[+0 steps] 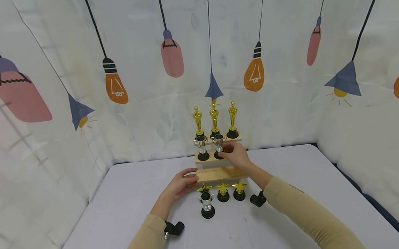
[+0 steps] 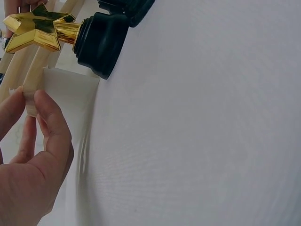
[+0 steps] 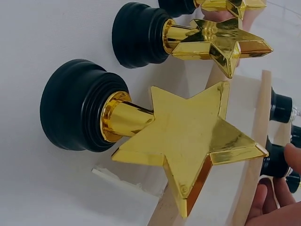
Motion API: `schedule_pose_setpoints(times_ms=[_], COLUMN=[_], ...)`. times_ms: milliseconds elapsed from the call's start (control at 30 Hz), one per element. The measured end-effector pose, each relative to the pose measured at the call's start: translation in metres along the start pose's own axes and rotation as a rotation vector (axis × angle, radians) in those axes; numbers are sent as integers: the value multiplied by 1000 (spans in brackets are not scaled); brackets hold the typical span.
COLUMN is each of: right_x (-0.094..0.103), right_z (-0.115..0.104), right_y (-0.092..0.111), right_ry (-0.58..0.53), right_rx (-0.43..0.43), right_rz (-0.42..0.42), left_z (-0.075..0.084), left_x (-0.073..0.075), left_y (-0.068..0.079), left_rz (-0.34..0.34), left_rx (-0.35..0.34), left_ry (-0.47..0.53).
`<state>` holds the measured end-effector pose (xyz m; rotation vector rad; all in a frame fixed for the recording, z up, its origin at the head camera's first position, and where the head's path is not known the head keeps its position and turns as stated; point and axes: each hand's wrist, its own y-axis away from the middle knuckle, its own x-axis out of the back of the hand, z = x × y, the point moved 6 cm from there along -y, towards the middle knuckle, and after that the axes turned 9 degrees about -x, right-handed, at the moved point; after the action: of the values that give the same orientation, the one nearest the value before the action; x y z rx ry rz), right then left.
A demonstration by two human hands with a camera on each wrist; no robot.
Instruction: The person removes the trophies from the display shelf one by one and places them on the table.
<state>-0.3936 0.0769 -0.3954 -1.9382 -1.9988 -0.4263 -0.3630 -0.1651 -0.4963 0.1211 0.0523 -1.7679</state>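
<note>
My right hand (image 1: 237, 157) grips a small silver trophy cup (image 1: 218, 139) by its black base on the middle step of a wooden tiered stand (image 1: 217, 174). In the right wrist view, the thumb and fingers (image 3: 277, 200) close around that base. A second silver trophy cup (image 1: 202, 142) stands to its left on the same step. With my left hand (image 1: 182, 184) I pinch the left end of the lowest step, whose wooden end (image 2: 30, 96) sits between thumb and fingers in the left wrist view. Three gold figure trophies (image 1: 214, 118) stand upright on the top step.
On the white table (image 1: 123, 207), three gold star trophies (image 1: 223, 189) line up in front of the stand. Nearer to me is another silver trophy cup (image 1: 207, 203), upright before the left star. A lamp-patterned cloth wall (image 1: 146, 115) rises behind the table.
</note>
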Motion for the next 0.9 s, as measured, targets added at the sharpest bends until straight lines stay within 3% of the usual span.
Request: schedule_pose_setpoints(times_ms=[900], right_x=[4], right_z=[-4], right_y=[7], right_ry=[-2], right_rx=[-26], right_rz=[-34], left_z=[1], left_x=[-1], left_y=[2], left_rz=[-12], left_rx=[-2], left_ry=[-9])
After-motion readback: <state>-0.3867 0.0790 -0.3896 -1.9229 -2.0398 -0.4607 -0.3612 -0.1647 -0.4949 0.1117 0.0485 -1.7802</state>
